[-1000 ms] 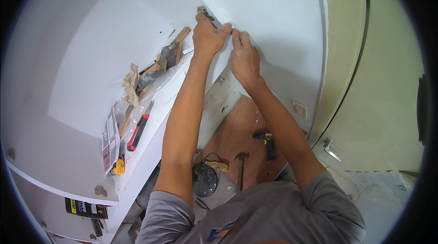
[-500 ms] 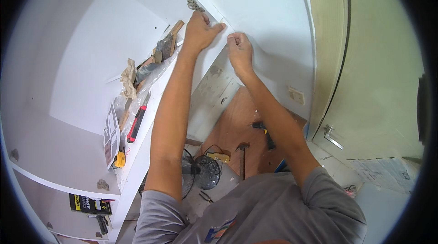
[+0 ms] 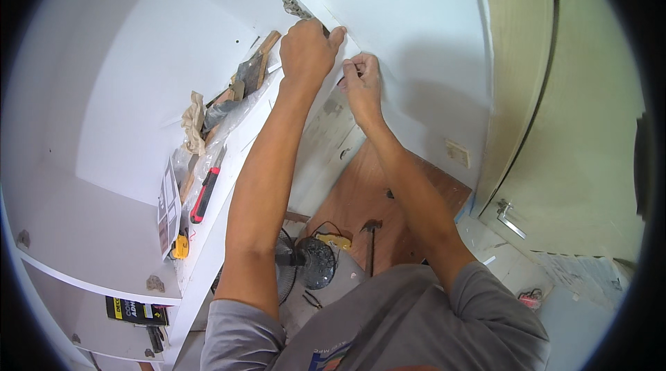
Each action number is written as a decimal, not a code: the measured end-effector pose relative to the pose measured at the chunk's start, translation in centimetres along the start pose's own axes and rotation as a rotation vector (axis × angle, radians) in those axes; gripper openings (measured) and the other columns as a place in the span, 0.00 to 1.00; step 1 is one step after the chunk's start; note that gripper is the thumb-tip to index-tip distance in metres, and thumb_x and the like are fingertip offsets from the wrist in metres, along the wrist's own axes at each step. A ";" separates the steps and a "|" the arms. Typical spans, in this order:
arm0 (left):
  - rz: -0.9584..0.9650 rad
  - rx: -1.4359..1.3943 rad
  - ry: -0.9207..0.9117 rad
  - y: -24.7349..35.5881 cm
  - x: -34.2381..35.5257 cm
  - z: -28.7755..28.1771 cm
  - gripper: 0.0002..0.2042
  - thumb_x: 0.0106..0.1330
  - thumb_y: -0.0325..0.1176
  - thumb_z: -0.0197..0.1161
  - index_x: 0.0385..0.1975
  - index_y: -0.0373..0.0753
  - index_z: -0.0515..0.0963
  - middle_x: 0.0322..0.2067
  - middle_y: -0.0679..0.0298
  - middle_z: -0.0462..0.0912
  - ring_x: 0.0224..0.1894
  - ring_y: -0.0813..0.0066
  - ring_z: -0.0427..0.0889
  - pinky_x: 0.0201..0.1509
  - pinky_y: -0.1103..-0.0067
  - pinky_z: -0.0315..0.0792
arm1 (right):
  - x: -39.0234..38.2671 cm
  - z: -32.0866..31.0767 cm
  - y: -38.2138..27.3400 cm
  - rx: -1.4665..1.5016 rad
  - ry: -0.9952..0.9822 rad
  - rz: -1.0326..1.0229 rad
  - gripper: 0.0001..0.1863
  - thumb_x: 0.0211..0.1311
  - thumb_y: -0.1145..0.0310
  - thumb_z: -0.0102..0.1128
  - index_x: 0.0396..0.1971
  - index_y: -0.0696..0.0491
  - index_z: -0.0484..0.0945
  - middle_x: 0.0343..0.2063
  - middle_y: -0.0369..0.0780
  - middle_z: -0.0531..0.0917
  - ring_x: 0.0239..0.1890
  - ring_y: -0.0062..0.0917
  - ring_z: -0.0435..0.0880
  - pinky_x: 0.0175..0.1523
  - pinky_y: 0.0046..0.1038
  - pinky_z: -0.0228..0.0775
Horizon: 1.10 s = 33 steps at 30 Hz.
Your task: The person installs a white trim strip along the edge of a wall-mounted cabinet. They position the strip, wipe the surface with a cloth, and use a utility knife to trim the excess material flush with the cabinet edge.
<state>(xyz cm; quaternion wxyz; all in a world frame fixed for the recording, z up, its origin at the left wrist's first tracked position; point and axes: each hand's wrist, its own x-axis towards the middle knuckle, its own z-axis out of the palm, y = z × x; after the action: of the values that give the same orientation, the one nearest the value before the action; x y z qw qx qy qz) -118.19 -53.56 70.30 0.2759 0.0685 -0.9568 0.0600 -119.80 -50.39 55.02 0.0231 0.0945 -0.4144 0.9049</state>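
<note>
My left hand [image 3: 307, 50] is closed at the far end of the white cabinet edge [image 3: 239, 142], its thumb stretched toward the wall. A dark bit shows by its curled fingers, too small to name. Just above this hand, a metal cabinet hinge [image 3: 296, 8] is fixed to the inner panel. My right hand [image 3: 364, 83] is at the corner where the cabinet side meets the white wall [image 3: 409, 17]. Its thumb and fingers pinch together, with a small dark piece showing at the tips; its kind is unclear.
On the cabinet ledge lie a red-and-black utility knife [image 3: 205, 195], a yellow tape measure [image 3: 180, 245], a crumpled cloth [image 3: 193, 121] and wood scraps [image 3: 266, 55]. Below are a hammer [image 3: 371, 246] on a brown board [image 3: 347, 197] and a fan [image 3: 316, 262]. A door handle [image 3: 511, 222] is at right.
My left hand has turned so its back faces up, fingers curled in more. My right hand's fingers have shifted and a dark piece now shows. The view has shifted slightly.
</note>
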 end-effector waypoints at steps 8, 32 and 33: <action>-0.163 -0.582 0.072 -2.3 -0.1 -0.3 0.30 0.73 0.56 0.60 0.32 0.26 0.88 0.31 0.45 0.89 0.36 0.55 0.87 0.46 0.65 0.77 | -1.6 -3.1 -0.9 -0.172 -0.055 -0.033 0.16 0.73 0.69 0.60 0.56 0.59 0.75 0.42 0.45 0.81 0.41 0.33 0.86 0.45 0.36 0.81; -0.076 -0.546 0.064 -2.1 0.7 0.8 0.19 0.67 0.39 0.68 0.21 0.29 0.77 0.17 0.59 0.76 0.22 0.73 0.71 0.30 0.69 0.70 | 1.5 -0.7 -0.9 -0.893 -0.126 -0.740 0.50 0.46 0.86 0.63 0.77 0.62 0.60 0.50 0.48 0.74 0.50 0.45 0.78 0.53 0.42 0.76; -0.077 -0.565 0.064 -2.1 0.8 0.8 0.19 0.67 0.39 0.69 0.21 0.29 0.77 0.17 0.59 0.76 0.22 0.73 0.71 0.30 0.70 0.69 | 2.0 -0.7 -0.7 -0.854 -0.107 -0.802 0.51 0.46 0.87 0.62 0.77 0.61 0.61 0.50 0.48 0.74 0.50 0.45 0.79 0.53 0.42 0.77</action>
<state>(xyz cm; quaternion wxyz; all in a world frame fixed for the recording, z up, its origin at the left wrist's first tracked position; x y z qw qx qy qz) -118.95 -55.81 70.18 0.3160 0.0231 -0.9232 -0.2175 -121.77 -49.44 55.44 0.3785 0.2719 -0.6748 0.5723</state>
